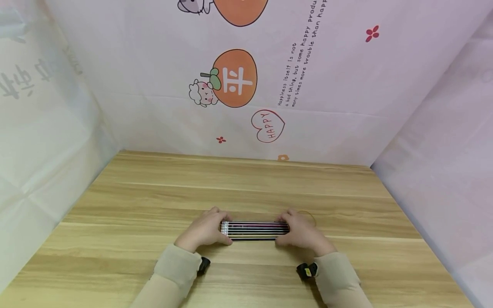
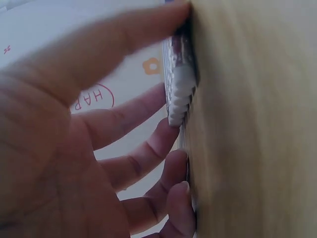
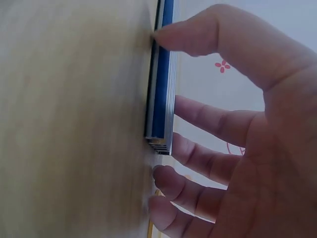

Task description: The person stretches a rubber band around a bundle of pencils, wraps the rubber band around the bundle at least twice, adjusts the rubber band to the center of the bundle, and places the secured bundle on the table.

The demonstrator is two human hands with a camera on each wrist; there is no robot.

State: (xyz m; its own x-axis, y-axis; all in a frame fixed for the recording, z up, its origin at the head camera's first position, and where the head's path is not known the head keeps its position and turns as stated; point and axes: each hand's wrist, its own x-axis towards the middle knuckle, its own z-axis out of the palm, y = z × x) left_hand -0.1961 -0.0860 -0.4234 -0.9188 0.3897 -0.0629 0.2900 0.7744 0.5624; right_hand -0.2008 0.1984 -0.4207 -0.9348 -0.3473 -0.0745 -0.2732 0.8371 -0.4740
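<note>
Several pencils lie side by side in a flat row on the wooden table, with white erasers at their left ends. My left hand holds the eraser end, its thumb at the near edge and fingertips along the far edge and the end. At the other end my right hand grips the row the same way. In the right wrist view its thumb presses against a blue pencil, while the lower two fingers are on the tabletop past the pencil ends. Parts of both ends are hidden by the hands.
A thin yellow rubber band lies on the wooden table just behind the right hand. Printed cloth hangs along the back edge, with pale cloth walls at both sides. A small black wrist camera sits at the right cuff.
</note>
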